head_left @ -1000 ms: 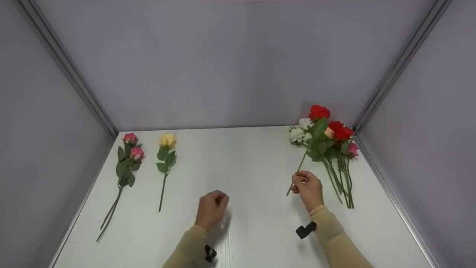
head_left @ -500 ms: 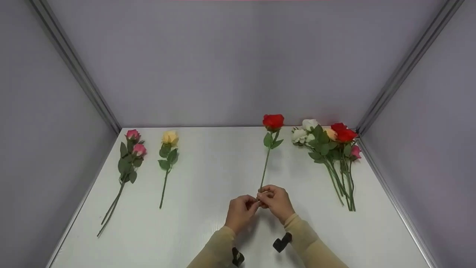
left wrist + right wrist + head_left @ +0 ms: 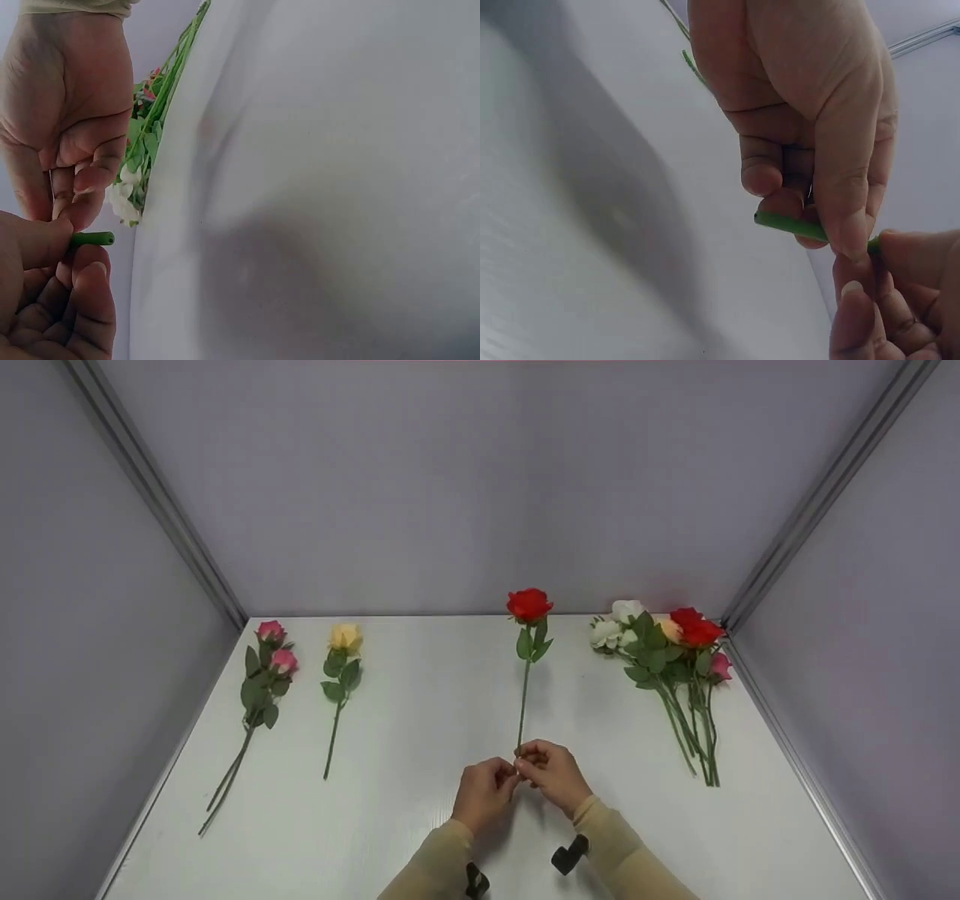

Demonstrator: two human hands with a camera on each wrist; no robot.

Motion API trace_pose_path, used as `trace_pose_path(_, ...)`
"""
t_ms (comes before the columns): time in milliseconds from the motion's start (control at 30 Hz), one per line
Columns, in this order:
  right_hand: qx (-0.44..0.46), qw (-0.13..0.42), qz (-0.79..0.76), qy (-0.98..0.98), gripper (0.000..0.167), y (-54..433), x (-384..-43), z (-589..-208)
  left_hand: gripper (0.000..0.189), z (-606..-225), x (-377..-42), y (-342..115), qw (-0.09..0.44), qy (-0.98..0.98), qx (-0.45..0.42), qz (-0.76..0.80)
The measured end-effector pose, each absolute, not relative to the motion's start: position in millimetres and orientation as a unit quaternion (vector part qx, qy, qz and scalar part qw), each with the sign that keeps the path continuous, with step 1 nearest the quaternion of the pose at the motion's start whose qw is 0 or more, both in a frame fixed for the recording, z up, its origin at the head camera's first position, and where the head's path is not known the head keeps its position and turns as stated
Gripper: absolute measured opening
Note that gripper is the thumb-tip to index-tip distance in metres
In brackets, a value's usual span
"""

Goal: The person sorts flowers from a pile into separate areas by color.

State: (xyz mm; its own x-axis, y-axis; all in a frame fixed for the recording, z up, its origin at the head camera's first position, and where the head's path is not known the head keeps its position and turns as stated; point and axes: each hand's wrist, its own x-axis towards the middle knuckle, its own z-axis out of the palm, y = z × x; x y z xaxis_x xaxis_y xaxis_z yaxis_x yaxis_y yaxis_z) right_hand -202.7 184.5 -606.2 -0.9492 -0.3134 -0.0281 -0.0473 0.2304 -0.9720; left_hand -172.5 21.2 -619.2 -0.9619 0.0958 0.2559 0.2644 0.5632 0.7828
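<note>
A single red rose (image 3: 529,606) with a green stem stands nearly upright above the middle of the white table, its bloom at the top. My right hand (image 3: 553,772) pinches the lower stem between thumb and fingers. Just below and to the left, my left hand (image 3: 484,793) pinches the stem close to its bottom. The cut stem end (image 3: 94,238) pokes out past the left fingers in the left wrist view. From the right wrist, the green stem (image 3: 787,223) runs through both hands' fingertips, which are right beside each other.
Pink roses (image 3: 259,682) lie at the table's left, with a yellow rose (image 3: 345,641) beside them. At the back right is a bunch of white, red, peach and pink flowers (image 3: 664,645). Grey walls (image 3: 480,487) enclose the white table (image 3: 420,690).
My right hand has lifted the red rose off the right-hand bunch and brought it to the middle. My left hand has moved right and taken the stem's lower end. The rose has straightened slightly.
</note>
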Motion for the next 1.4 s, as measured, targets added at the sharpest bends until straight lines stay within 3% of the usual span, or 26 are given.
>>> trace_pose_path(133, -0.122, 0.102, -0.556, 0.816, 0.026, 201, -206, -608, 0.005, -619, -177, 7, 0.094, -0.887, -0.089, -0.444)
trace_pose_path(267, -0.075, 0.061, -0.501, 0.860, 0.022, 235, -215, -609, 0.004, -619, -182, -19, 0.096, -0.893, -0.076, -0.433)
trace_pose_path(500, 0.006, 0.008, -0.444, 0.896, 0.022, 304, -232, -601, 0.007, -620, -188, -74, 0.028, -0.883, 0.021, -0.468)
trace_pose_path(833, 0.049, -0.048, -0.319, 0.945, 0.027, 380, -247, -590, 0.010, -634, -200, -115, 0.038, -0.905, 0.087, -0.414)
trace_pose_path(1400, 0.089, -0.036, -0.259, 0.961, 0.033, 418, -254, -600, 0.016, -633, -206, -116, 0.004, -0.922, 0.080, -0.380)
